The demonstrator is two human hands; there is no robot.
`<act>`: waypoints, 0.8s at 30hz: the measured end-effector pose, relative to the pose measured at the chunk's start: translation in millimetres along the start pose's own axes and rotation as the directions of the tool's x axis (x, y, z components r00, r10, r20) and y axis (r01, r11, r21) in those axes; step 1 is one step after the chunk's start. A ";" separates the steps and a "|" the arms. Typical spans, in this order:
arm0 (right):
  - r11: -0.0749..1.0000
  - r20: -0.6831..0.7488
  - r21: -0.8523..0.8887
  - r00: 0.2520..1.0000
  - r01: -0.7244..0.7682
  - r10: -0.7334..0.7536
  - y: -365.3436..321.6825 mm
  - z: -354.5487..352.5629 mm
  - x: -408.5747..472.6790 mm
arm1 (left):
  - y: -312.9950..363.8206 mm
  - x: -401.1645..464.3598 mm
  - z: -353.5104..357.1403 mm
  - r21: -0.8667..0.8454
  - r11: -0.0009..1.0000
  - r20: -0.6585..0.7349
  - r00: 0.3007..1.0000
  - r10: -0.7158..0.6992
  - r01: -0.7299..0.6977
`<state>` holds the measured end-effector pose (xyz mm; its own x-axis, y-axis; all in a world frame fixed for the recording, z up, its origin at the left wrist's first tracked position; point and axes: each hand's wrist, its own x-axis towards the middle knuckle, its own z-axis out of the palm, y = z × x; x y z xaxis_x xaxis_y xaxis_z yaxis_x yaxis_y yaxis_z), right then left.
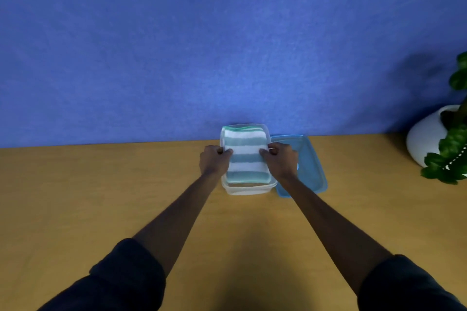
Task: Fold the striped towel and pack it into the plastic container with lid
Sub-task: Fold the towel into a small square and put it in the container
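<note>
Striped teal-and-white folded towel (245,156) sits inside clear rectangular plastic container (249,188); left hand (214,160) and right hand (279,159) each pinch a side edge, grip closed on cloth, probably to seat it flat. Translucent blue lid (309,166) lies touching on the right, on tan wooden bench (101,197) against blue wall (177,45).

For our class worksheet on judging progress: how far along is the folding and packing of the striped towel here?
Done: the striped towel is folded into a compact rectangle. In hand: the left hand and right hand grip its sides, setting it into the clear container; whether it is fully seated is unclear. Left: the blue lid lies on the table beside the container, not yet fitted.
</note>
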<state>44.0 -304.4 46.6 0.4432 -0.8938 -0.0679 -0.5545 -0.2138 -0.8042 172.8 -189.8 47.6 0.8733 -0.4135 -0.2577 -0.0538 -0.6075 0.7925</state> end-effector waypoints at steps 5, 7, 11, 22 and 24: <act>0.991 -0.029 -0.121 0.998 0.053 -0.057 6.5 0.4 3.9 | 3.5 1.3 -0.5 0.206 0.974 -0.045 0.993 0.105 -0.094; 0.981 -0.039 -0.187 0.997 0.056 -0.065 10.5 0.1 3.8 | -0.9 0.1 -1.0 0.287 0.951 -0.063 0.988 0.139 -0.115; 0.961 0.080 -0.274 0.995 -0.037 0.061 26.2 0.9 3.1 | -20.6 -3.5 0.3 0.275 0.956 0.077 0.993 0.086 -0.104; 0.979 0.223 -0.201 0.975 0.032 0.014 35.9 -13.4 -31.8 | -33.9 -36.9 -15.6 -0.013 0.997 0.169 0.982 0.081 -0.080; 0.978 0.221 -0.207 0.975 0.035 0.012 39.4 -19.7 -46.5 | -38.0 -51.6 -19.1 -0.023 0.995 0.172 0.980 0.103 -0.100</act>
<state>-12.4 -279.1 29.7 0.5812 -0.7873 -0.2057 -0.6723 -0.3221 -0.6665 139.0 -132.4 41.4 0.7668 -0.5841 -0.2660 -0.1297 -0.5469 0.8271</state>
